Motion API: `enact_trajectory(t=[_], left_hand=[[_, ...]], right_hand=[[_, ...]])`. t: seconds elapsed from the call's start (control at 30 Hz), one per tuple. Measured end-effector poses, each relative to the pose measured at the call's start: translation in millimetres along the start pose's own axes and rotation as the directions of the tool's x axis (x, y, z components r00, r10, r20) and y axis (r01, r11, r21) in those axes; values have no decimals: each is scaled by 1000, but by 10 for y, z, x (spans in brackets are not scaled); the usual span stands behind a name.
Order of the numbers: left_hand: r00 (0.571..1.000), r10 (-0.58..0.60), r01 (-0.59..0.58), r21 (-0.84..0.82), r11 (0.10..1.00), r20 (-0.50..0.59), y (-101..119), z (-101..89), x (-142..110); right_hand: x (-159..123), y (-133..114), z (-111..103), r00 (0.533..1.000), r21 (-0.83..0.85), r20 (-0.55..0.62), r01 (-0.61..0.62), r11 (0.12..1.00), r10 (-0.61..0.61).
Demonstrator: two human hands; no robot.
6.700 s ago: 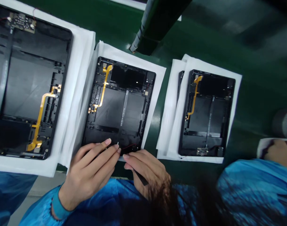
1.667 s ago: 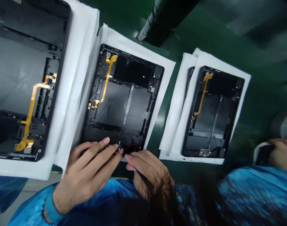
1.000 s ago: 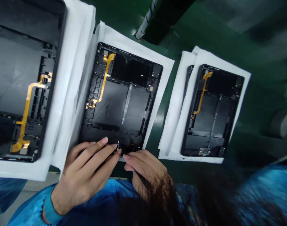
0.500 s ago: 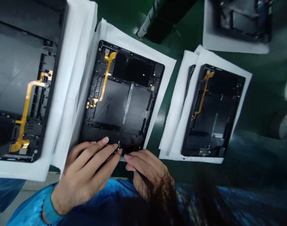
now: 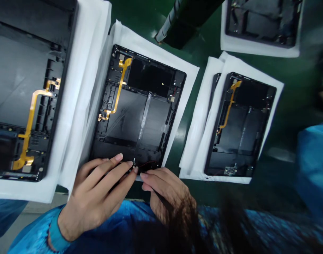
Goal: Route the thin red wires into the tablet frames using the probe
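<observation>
"Tablet shell in the middle [image 5: 126, 118], where is it placed?"

"It is laid open on white sheets [image 5: 187, 76], on the green table [image 5: 178, 139]. By the left hand [image 5: 95, 194] its near edge is touched."

"And how are the left fingers held?"

"They are seen a little apart. The thumb is hidden, so whether something is pinched cannot be told."

"What is held by the right hand [image 5: 170, 188]?"

"A thin dark tool [image 5: 161, 198] is clamped between its fingers, beside the same near edge. The tool's tip cannot be made out. Just beyond, a red wire [image 5: 147, 163] is seen inside the shell."

"Are other things seen?"

"Yes. At left a bigger-looking shell [image 5: 15, 74] is placed, at right one more shell [image 5: 235, 127], and a blue sleeve [image 5: 315, 162] of another person is seen at the right edge."
</observation>
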State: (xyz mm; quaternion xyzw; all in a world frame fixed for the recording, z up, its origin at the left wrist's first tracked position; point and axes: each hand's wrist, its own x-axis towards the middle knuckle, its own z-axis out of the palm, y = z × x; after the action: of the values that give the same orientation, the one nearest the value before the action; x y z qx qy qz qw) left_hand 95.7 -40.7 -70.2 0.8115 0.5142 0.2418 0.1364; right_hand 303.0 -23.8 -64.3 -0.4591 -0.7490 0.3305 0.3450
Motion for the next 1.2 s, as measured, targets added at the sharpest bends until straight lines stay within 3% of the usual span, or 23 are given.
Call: enact_trajectory(t=[0.27, 0.5, 0.73, 1.2], left_hand=[[1000, -12, 11, -25, 1000, -15, 5, 24, 21], [1000, -1, 1, 1, 1000, -25, 20, 13, -1], [999, -10, 9, -21, 1000, -38, 25, 28, 12], [1000, 3, -3, -4, 1000, 1, 1, 4, -3]], right_hand=[[58, -14, -18, 999, -43, 35, 12, 999, -10], [19, 2, -23, 999, 48, 4, -33, 998, 33], [44, 28, -12, 998, 8, 35, 50, 999, -50], [40, 6, -6, 1000, 4, 6, 8, 1000, -8]])
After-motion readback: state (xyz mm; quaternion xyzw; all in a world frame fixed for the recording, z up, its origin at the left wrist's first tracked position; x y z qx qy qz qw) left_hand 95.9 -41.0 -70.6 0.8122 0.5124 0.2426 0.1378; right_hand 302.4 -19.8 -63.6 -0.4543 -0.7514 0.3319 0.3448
